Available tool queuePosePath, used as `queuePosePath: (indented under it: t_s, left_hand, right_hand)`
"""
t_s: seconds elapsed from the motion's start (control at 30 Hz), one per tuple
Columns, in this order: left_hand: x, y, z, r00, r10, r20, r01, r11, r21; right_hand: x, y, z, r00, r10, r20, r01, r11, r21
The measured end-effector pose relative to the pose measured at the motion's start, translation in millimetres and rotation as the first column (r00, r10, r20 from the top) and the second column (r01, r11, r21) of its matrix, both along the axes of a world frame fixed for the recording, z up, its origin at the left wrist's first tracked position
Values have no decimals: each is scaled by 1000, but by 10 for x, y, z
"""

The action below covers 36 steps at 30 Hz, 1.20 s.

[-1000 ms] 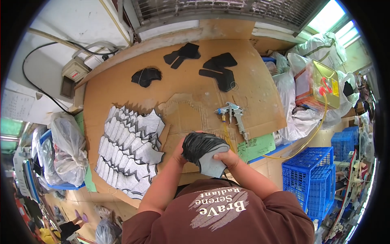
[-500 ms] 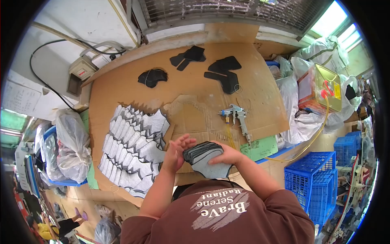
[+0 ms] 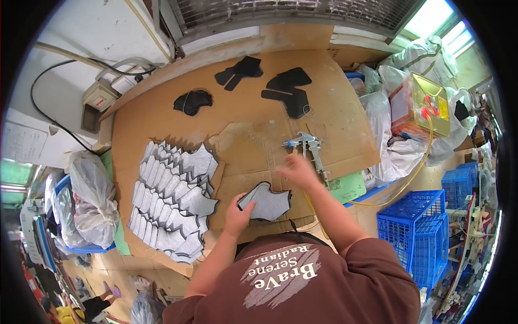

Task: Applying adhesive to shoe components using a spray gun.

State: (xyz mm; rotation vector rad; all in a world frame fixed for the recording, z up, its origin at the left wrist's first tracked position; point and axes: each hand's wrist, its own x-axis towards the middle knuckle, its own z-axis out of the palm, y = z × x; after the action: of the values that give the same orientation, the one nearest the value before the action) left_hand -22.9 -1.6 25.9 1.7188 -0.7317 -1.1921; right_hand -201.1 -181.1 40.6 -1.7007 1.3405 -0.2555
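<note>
My left hand [image 3: 237, 215] is closed on a stack of cut fabric pieces [image 3: 268, 203], thumb on top; their upper face is light grey and their edges black. My right hand [image 3: 299, 173] hovers just below the spray gun [image 3: 305, 142], smeared by motion, so its finger shape is unclear. The gun lies on the cardboard with its handle toward me, and the hand partly covers its yellow hose. Left of my left hand, several overlapping rows of similar grey pieces [image 3: 175, 200] are fanned out.
Black cut pieces [image 3: 192, 102] lie toward the back of the cardboard-covered table [image 3: 243, 156]. A metal can [image 3: 426, 105], linked to the yellow hose, stands on the right beside plastic bags. Blue crates [image 3: 413, 232] are stacked on the floor at right. Bagged goods [image 3: 91, 189] stand at left.
The stack has gone from my right hand to my left and now lies face up, more level. My right hand has moved away from it, forward toward the spray gun.
</note>
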Motion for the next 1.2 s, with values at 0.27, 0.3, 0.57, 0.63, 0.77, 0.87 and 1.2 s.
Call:
queuePosePath:
  t_s: [0.27,0.3,0.57,0.63,0.77,0.87,1.2]
  left_hand:
    - [177,71,335,695,24,719,258,925,-280]
    - [189,79,357,814,-38,580,205,952,-226]
    - [239,-128,399,867,-157,473,267,948,-175]
    - [235,-136,447,865,-165,473,284,939,-192]
    - [283,-87,318,885,-202,420,282,949,-138]
    - [291,-135,308,875,-210,436,300,942,-148]
    - [309,-82,389,890,-130,437,198,974,-114]
  right_hand:
    - [-579,-479,-199,891,-307,-334,241,944,-225]
    - [-556,-522,-116,919,-250,-305,253,967,-32]
    - [-768,-493,-99,949,-299,105,237,889,393]
    - [-784,-344,90,943,-278,184,199,913,357]
    - [-892,-100,421,731,-470,496,118,802,586]
    - [-1098,-36,497,623,-578,527,32,692,721]
    - [-952,493,1104,813,-311,493,-79,780,621]
